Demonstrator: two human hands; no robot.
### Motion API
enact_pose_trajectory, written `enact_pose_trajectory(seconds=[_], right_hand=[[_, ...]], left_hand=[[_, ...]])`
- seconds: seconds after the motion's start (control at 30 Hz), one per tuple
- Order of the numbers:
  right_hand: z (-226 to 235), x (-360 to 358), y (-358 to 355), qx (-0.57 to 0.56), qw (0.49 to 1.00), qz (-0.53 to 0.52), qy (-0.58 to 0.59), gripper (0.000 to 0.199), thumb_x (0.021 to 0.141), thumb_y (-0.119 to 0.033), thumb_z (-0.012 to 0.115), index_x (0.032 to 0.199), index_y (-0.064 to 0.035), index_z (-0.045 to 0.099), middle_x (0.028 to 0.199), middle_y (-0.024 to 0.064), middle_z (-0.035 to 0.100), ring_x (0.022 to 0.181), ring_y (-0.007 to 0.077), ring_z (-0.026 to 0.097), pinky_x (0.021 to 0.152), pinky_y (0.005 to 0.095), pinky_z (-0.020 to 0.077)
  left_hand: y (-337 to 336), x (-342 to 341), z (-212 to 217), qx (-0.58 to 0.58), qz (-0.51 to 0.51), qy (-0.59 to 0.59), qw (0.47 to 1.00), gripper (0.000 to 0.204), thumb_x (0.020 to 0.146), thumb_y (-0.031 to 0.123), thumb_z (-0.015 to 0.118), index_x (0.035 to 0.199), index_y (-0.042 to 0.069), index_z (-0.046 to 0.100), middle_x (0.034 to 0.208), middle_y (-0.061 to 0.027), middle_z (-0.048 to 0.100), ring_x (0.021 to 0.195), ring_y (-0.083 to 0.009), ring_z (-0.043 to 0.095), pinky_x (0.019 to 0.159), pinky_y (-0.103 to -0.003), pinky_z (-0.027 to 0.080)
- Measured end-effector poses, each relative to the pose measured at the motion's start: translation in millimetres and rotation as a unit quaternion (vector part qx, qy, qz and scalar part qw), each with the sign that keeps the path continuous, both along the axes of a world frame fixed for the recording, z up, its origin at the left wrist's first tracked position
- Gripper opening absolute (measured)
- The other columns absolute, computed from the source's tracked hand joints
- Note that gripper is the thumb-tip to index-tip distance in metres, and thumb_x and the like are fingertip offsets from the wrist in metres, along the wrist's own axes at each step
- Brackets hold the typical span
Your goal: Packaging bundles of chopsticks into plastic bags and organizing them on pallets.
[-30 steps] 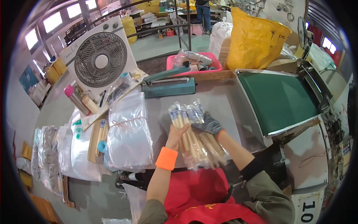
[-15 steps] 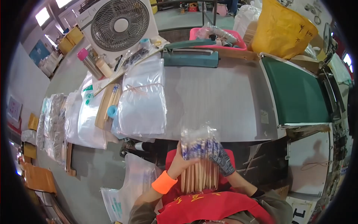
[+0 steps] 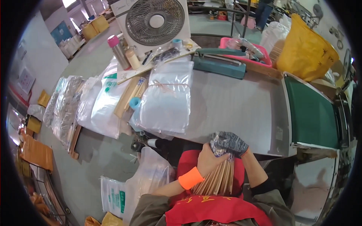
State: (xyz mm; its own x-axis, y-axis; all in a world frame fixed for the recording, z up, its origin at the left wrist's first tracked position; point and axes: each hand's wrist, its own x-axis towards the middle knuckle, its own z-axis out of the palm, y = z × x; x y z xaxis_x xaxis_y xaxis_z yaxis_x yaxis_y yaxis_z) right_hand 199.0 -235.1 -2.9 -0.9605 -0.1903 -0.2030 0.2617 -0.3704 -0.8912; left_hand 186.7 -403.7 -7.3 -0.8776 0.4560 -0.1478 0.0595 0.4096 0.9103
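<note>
- Along the left of the grey counter point(image 3: 237, 109) we have a tied stack of clear bags point(image 3: 167, 107), with a long teal device point(image 3: 220, 66) at the far edge and a green panel point(image 3: 315, 116) past the right edge.
- Just off the near edge, above our red apron point(image 3: 218, 211), we hold the bundle of wooden sticks point(image 3: 218, 179), its blue-patterned ends toward the counter and its plain ends fanned out toward us.
- To handle it well, we judge, we should squeeze evenly from both sides: with the plain ends spread, a lopsided grip could let a stick slide. We should also bear the weight on the sticks themselves, since tugging at the clear wrap point(image 3: 218, 151) could tear it.
- Our left hand point(image 3: 211, 160), bare below an orange wristband point(image 3: 191, 178), is clamped on the bundle from the left, thumb across its front near the patterned ends; we cannot see all its fingers.
- Our right hand point(image 3: 233, 142), in a grey knit glove point(image 3: 238, 144), curls closed over the wrapped top; how hard it presses, we cannot tell.
</note>
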Motion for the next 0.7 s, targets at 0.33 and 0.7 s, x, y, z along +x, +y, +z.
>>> enact_pose_trajectory(seconds=[0.33, 0.7], right_hand=[[-2.7, -2.5, 3.7, 0.199, 0.975, 0.045, 0.087, 0.027, 0.084, -0.018, 0.057, 0.101, 0.0013, 0.064, 0.1, 0.0123, 0.064, 0.094, 0.0197, 0.06, 0.086, 0.0312, 0.0464], [11.5, 5.9, -5.5, 0.259, 0.935, 0.085, 0.227, 0.029, 0.084, -0.019, 0.056, 0.105, -0.0004, 0.063, 0.107, 0.012, 0.062, 0.101, 0.0232, 0.058, 0.091, 0.0327, 0.0434]], left_hand=[[-133.8, -194.9, 3.4, -0.195, -0.069, 0.487, 0.848, 0.012, 0.071, 0.015, 0.066, 0.078, 0.005, 0.064, 0.081, -0.01, 0.061, 0.08, -0.0273, 0.058, 0.072, -0.035, 0.046], [-25.5, -135.4, -25.2, -0.028, -0.208, 0.229, 0.951, 0.015, 0.081, 0.014, 0.052, 0.079, 0.004, 0.062, 0.079, -0.0126, 0.061, 0.08, -0.0291, 0.059, 0.071, -0.036, 0.046]])
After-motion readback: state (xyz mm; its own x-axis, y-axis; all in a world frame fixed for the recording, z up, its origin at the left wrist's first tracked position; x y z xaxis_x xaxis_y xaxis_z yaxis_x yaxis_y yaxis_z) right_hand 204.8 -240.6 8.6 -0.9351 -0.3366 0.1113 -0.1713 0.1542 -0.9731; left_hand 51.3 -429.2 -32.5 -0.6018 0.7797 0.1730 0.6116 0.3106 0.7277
